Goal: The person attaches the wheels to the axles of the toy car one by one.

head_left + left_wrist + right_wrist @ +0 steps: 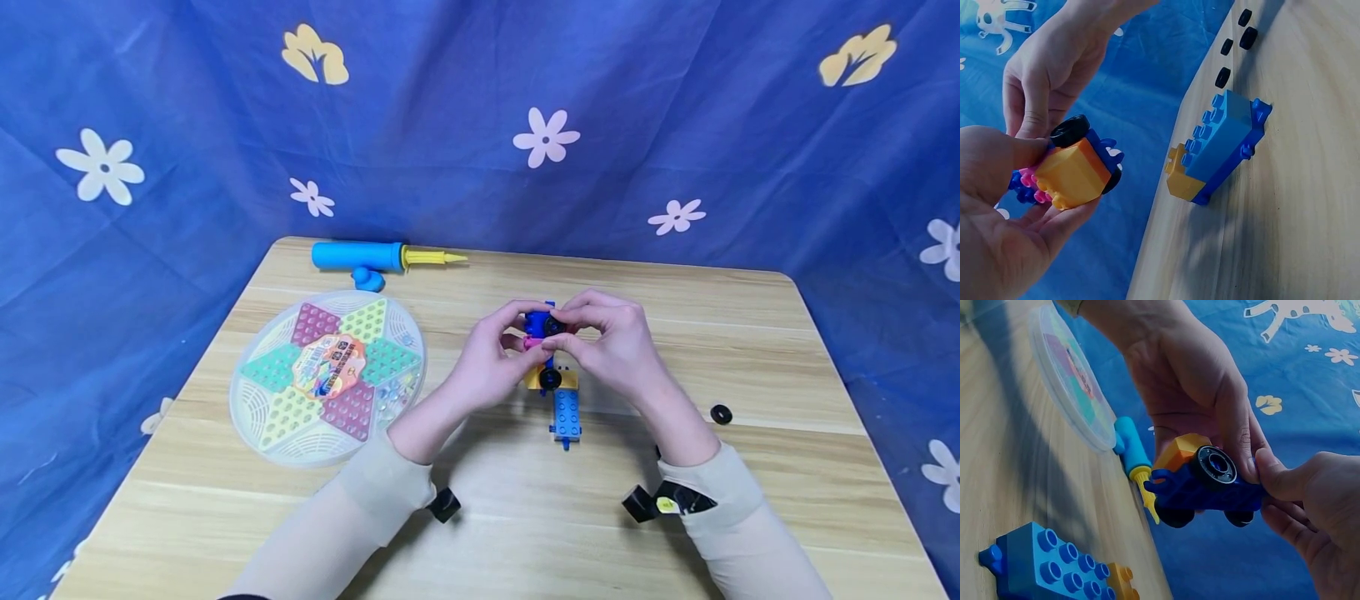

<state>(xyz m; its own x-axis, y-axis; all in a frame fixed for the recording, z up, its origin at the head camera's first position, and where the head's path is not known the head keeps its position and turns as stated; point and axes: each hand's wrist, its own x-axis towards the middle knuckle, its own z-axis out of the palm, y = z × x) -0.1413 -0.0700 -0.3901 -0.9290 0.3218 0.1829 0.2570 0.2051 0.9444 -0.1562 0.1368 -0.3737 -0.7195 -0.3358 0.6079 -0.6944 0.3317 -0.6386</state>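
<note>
Both hands hold up a toy car, built on a dark blue wheeled base with a yellow-orange block and a pink brick. My left hand grips the car's body from the side. With thumb and fingertips my right hand pinches a black wheel at the car's far end; in the right wrist view the fingers hide this corner. Another black wheel sits on the near corner. Below stands a second toy car, with a light blue studded brick and a yellow-orange brick.
Several loose black wheels lie right of the second car, one beside my right forearm. A round Chinese checkers board is at left. Behind it are a blue pump with a yellow nozzle and a small blue duck.
</note>
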